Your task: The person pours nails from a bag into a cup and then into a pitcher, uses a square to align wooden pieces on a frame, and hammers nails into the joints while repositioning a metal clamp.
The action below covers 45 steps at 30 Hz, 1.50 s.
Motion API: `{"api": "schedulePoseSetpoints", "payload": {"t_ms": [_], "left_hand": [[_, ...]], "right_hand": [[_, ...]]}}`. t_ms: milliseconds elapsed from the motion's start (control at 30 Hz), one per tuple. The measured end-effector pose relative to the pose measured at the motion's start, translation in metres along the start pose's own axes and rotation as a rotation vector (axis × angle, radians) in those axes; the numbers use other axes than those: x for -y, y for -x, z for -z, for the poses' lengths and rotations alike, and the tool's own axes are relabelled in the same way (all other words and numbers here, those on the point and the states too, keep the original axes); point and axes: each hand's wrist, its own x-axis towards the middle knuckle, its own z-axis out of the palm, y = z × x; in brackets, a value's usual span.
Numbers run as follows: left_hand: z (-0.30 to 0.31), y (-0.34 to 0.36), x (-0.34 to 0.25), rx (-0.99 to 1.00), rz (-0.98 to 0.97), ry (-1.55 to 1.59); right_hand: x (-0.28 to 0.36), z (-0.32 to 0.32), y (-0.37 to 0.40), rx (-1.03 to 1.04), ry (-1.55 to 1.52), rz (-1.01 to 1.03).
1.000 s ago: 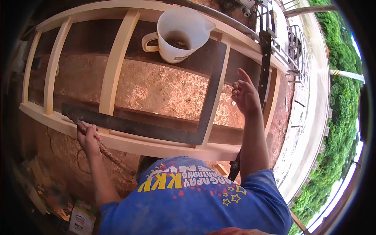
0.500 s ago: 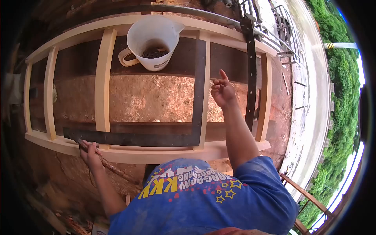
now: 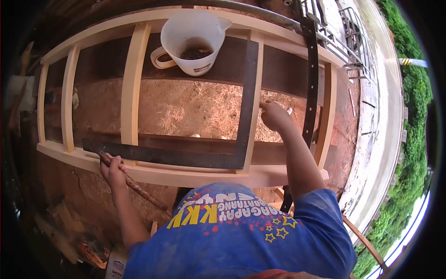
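My left hand (image 3: pixel 113 171) is closed around a hammer (image 3: pixel 139 188) near its dark head, with the wooden handle slanting down toward my shirt. The head is partly hidden by my fingers. Beside that hand lies the long arm of a black framing square (image 3: pixel 186 158) along the near rail (image 3: pixel 195 177) of a pale wooden frame. Its other arm runs up along a crosspiece (image 3: pixel 255 97). My right hand (image 3: pixel 277 116) has its fingers curled, and an extended finger touches or nearly touches the right side of that crosspiece. Nothing shows in it.
A translucent pitcher (image 3: pixel 193 35) with dark small pieces inside stands at the far side of the frame. A black perforated metal bar (image 3: pixel 311 88) crosses the frame's right end. Dark boards (image 3: pixel 290 74) lie beneath. Metal racks (image 3: pixel 355 39) stand at the upper right.
My right hand has gone from spread fingers to curled, with a finger at the crosspiece. The view has shifted, so the frame appears farther right and higher. My left hand keeps hold of the hammer.
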Motion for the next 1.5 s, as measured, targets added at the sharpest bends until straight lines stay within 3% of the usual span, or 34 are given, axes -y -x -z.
{"api": "schedulePoseSetpoints", "payload": {"t_ms": [33,100,167,300,467,600,667,733,833,933,1033,1267,1400,1500], "left_hand": [[0.001,0.0,0.003,0.013,-0.007,0.002],[-0.002,0.002,-0.003,0.01,-0.018,0.02],[-0.002,0.003,-0.003,0.015,-0.019,0.049],[0.001,0.003,-0.003,0.056,-0.036,0.066],[0.002,0.0,0.002,0.057,-0.052,0.068],[0.002,0.0,0.003,0.083,-0.062,0.066],[0.002,-0.001,0.002,0.089,-0.083,0.064],[0.002,-0.002,0.005,0.089,-0.078,0.055],[0.002,-0.003,0.004,0.084,-0.052,0.027],[0.0,-0.002,0.002,0.076,-0.044,0.008],[0.001,-0.005,0.002,0.075,-0.039,-0.013],[0.004,-0.011,0.009,0.007,-0.016,-0.039],[0.003,-0.006,0.005,-0.015,0.001,-0.069],[0.004,-0.012,0.007,0.013,-0.02,-0.104]], "right_hand": [[0.013,0.027,0.009,-0.001,-0.086,-0.03],[0.019,0.061,0.026,-0.284,-0.155,0.153],[0.029,0.089,0.038,-0.408,-0.249,0.142],[0.056,0.122,0.057,-0.436,-0.438,0.151],[0.077,0.116,0.077,-0.38,-0.704,0.131],[0.043,0.078,0.075,-0.18,-1.191,0.052],[0.023,0.048,0.069,-0.1,-1.766,-0.137],[-0.014,-0.002,0.045,-0.2,-2.301,-0.142],[-0.043,-0.056,0.011,-0.326,-2.714,-0.063],[-0.058,-0.084,-0.024,-0.359,-3.051,-0.134],[-0.055,-0.097,-0.057,-0.791,-3.208,-0.06],[-0.056,-0.095,-0.086,-0.837,-3.575,0.492],[-0.074,-0.098,-0.099,-1.046,-3.556,0.599],[-0.086,-0.098,-0.106,-1.016,-3.486,0.897]]}}
